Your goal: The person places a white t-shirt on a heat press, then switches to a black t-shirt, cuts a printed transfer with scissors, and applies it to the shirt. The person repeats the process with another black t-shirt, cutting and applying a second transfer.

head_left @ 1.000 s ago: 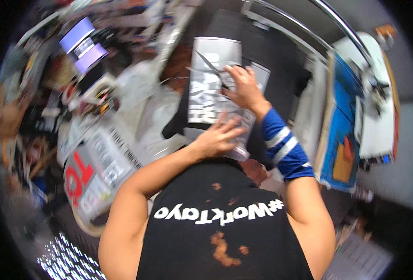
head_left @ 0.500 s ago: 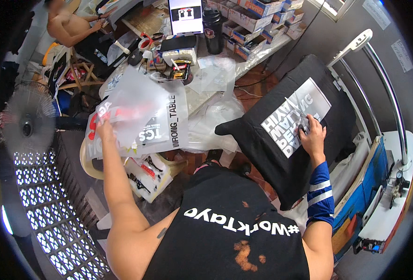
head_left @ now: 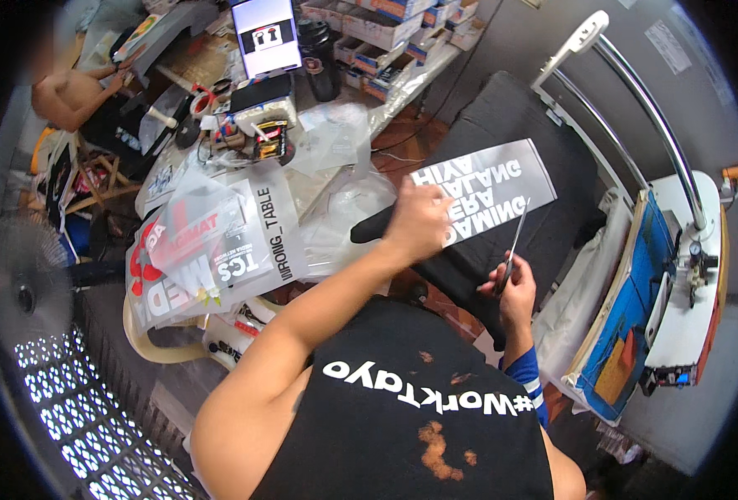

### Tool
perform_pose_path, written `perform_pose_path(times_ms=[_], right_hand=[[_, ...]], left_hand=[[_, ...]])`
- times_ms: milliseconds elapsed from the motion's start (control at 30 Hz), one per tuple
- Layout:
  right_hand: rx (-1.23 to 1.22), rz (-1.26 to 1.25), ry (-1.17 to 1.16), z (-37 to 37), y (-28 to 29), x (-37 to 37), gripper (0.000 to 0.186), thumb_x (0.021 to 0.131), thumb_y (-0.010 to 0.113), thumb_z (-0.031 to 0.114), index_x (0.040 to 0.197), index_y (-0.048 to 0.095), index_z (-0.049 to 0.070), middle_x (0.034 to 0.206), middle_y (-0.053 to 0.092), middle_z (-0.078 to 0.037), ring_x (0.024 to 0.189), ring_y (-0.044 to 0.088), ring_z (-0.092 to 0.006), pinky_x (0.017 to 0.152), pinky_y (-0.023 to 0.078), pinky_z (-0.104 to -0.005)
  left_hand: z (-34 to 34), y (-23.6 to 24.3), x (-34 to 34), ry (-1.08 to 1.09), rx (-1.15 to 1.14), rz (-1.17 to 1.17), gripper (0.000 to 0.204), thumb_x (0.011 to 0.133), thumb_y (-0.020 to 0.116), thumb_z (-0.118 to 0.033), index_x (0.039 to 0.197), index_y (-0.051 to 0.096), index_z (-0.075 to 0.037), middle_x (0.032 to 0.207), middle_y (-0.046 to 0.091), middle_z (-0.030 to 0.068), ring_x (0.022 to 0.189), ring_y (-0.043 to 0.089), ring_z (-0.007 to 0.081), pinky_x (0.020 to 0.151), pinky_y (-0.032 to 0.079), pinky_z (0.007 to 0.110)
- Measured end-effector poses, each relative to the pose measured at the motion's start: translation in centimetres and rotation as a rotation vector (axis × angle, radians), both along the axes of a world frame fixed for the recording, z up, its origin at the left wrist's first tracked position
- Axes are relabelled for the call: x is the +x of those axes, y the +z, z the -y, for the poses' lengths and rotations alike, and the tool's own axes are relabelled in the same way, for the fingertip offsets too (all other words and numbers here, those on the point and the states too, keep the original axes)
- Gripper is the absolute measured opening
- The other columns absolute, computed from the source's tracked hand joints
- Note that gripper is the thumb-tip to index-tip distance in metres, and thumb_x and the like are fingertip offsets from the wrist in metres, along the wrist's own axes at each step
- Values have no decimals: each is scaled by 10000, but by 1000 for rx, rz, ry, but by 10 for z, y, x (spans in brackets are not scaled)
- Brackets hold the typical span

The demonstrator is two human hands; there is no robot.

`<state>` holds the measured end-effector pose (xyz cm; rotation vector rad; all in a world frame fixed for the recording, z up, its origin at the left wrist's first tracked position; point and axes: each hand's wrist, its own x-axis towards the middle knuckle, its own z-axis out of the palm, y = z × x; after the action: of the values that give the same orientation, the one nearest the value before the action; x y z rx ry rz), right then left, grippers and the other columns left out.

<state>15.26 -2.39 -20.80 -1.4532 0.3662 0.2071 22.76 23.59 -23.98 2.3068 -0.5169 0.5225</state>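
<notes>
My left hand (head_left: pixel 421 220) is closed on the left end of a white-and-grey printed transfer sheet (head_left: pixel 510 179), its fingers slightly blurred. The sheet is held over a black garment (head_left: pixel 523 108) spread on a heat-press platen. In my right hand (head_left: pixel 516 290) is a pair of scissors (head_left: pixel 515 242), gripped by the handles. Their blades point up at the sheet's lower edge, and I cannot tell whether they are cutting it.
Translucent printed sheets (head_left: pixel 219 242) lie piled over a pale plastic chair (head_left: pixel 165 346) at left. A fan (head_left: pixel 25 292) stands beyond them. The cluttered table holds a lit screen (head_left: pixel 266 42) and a black tumbler (head_left: pixel 319 58). Another person (head_left: pixel 73 96) sits at far left.
My left hand has let go of a translucent sheet on the left pile and moved right to the printed transfer sheet. That sheet has shifted, and my right hand has come nearer with the scissors.
</notes>
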Motion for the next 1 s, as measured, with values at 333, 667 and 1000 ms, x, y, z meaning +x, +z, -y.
perform_pose_path(times_ms=[333, 667, 1000], right_hand=[[276, -242, -222, -2, -14, -110, 390, 1036, 614, 193, 1388, 532, 47, 957, 644, -71, 762, 659, -145, 613, 602, -316], [147, -204, -207, -31, -12, -88, 506, 982, 708, 305, 1346, 540, -4, 883, 633, -19, 705, 630, -92, 536, 527, -251], [30, -241, -173, -43, 0, -72, 478, 1006, 671, 322, 1342, 536, 10, 896, 623, -26, 691, 626, -85, 533, 509, -227]], left_hand=[[-2, -3, 107, -573, 382, -36, 510, 854, 745, -278, 1306, 649, -64, 1488, 516, 158, 1431, 419, 396, 1208, 257, 578], [79, 1, 33, -683, 246, 8, 409, 842, 761, -171, 1223, 647, -77, 1355, 610, 107, 1363, 504, 317, 1168, 352, 552], [89, -10, 19, -648, 133, 161, 132, 857, 711, -81, 987, 713, -63, 1103, 731, 57, 1188, 648, 323, 1065, 474, 537]])
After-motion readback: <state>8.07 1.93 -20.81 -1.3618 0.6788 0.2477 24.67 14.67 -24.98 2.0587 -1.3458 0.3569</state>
